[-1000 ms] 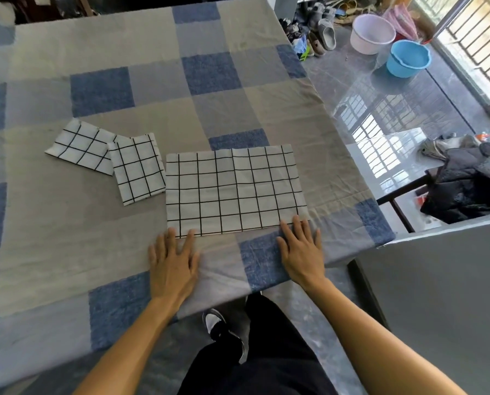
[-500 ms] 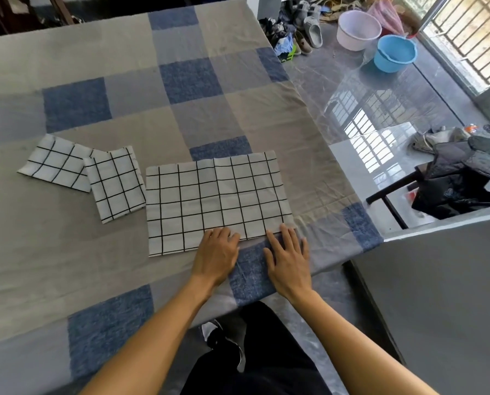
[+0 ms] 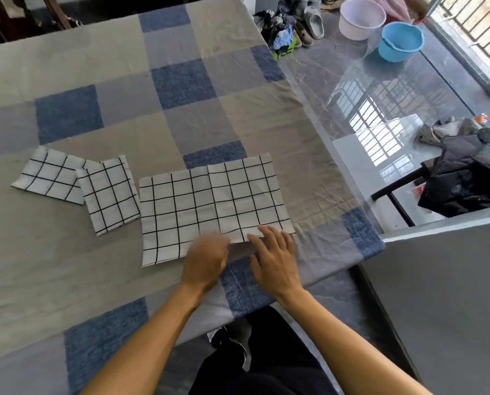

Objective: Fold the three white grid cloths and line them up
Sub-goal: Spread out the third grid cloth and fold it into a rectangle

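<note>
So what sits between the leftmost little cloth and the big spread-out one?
Another folded grid cloth, overlapping the leftmost cloth, just beside the big cloth; head view.

Glossy grey floor (image 3: pixel 352 89) mirrors the barred window (image 3: pixel 477 27) beside two basins (image 3: pixel 380 27).

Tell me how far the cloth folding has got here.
Done: the left cloth and middle cloth lie folded small, overlapping. In hand: the third cloth, a wide rectangle, with the left hand and right hand at its near edge. Left: finish folding it and line all three up.
</note>
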Demonstrator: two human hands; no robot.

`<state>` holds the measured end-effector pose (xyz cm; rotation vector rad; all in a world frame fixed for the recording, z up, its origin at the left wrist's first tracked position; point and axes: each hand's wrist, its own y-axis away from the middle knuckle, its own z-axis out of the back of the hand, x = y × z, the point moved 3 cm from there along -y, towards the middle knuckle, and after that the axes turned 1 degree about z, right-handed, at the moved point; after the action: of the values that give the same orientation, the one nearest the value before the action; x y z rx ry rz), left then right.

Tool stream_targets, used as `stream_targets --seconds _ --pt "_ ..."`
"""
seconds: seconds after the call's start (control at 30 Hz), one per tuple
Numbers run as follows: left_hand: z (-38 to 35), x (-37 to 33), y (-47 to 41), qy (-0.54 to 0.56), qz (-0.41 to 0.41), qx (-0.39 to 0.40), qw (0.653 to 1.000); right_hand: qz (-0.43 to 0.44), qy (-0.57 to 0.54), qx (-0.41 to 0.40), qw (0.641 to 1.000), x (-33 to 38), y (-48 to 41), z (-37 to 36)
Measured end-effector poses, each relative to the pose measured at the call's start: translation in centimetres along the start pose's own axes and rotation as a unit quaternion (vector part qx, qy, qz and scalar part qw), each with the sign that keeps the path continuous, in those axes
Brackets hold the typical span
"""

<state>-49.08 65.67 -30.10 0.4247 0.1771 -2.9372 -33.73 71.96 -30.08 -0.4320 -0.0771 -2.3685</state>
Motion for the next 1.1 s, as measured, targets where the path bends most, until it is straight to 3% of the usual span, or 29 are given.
stream_targets --seconds 0.27,0.37,0.57,0.8,0.9,1.1 --pt "2.2 -0.1 0.7 0.022 -0.036 -0.071 0.997 -0.005 -0.01 0.019 1.0 4.1 -4.4 1.5" --pt "3.0 -0.4 0.7 0.039 -0.014 -0.086 0.995 -0.014 -0.025 0.014 0.999 4.7 -5.0 2.4" --pt "5.5 -1.1 -0.1 0.058 0.03 -0.104 0.992 0.022 -0.03 -0.062 0.997 5.1 -4.7 4.6" --pt "8.4 -0.8 -1.2 0.034 -0.005 -0.116 0.993 0.057 -0.009 -0.139 0.989 5.7 -4.6 7.8" --pt "9.3 -0.7 -1.4 0.036 -0.012 -0.156 0.987 0.075 0.003 -0.159 0.984 6.3 -4.6 8.9" --pt "11.3 -1.1 -1.7 0.051 -0.008 -0.211 0.976 0.025 -0.006 -0.112 0.993 7.8 -4.8 9.8"
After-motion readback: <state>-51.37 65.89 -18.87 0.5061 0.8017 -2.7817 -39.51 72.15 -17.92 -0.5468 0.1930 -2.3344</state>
